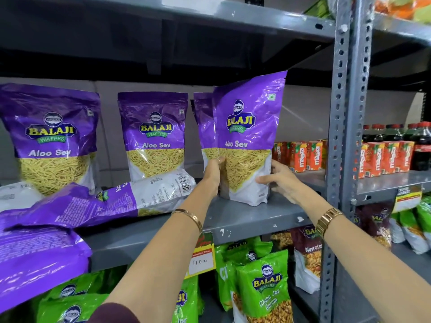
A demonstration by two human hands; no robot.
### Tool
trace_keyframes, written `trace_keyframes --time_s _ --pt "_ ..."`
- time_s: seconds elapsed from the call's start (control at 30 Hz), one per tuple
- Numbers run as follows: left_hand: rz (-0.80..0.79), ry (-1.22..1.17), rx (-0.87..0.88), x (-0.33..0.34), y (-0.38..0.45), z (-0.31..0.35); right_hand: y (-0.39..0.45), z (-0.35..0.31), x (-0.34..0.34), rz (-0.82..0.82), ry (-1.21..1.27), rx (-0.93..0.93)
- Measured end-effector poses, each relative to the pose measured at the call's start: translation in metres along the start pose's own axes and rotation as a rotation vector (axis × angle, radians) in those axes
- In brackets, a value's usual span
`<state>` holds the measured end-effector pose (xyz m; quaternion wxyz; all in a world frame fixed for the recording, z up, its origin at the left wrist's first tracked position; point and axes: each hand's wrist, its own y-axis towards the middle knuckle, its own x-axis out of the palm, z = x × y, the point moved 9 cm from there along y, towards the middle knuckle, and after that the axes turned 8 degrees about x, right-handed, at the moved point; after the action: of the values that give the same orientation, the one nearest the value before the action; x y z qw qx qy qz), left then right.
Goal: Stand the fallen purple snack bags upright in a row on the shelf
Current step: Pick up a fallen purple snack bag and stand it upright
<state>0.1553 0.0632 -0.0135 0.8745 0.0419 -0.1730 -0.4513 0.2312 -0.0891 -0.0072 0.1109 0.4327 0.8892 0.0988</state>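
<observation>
**Head view: bag being stood at the right end of the row**

Head camera looks at a grey shelf (245, 220) where both hands hold 1 purple bag (247, 136) by its lower edges. The left hand (213, 173) clasps the bag's left side, fingers curled round the edge; the right hand (278, 180) presses flat against the right side, fingers spread. The bag's base rests on the shelf, near the post (345, 113), and its top tilts slightly to the right. Just behind it, partly hidden, stands another purple bag (204, 127).

Further left, 2 standing bags (154, 136) already face front. At least 2 fallen bags (105, 201) lie on their sides in front of them; 1 more purple bag (39, 259) hangs over the front edge at lower left.

Judging by this, the step in hand is settling this bag upright. It looks close to done: the bag needs a small nudge to vertical and a check that its base sits flat before the hands let go. The next move would then call for reaching left to the nearest fallen bag, gripping it by its sides, and lifting it base-down into the row.
</observation>
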Motion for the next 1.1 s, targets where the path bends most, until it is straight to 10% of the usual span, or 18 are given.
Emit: trace_keyframes --time_s 0.43,1.1 --pt "0.025 0.337 0.125 -0.015 0.001 -0.001 0.016 0.020 -0.006 0.265 -0.016 0.152" --pt "-0.164 0.630 0.148 0.003 -0.036 -0.021 -0.007 0.033 -0.017 0.199 0.175 0.218"
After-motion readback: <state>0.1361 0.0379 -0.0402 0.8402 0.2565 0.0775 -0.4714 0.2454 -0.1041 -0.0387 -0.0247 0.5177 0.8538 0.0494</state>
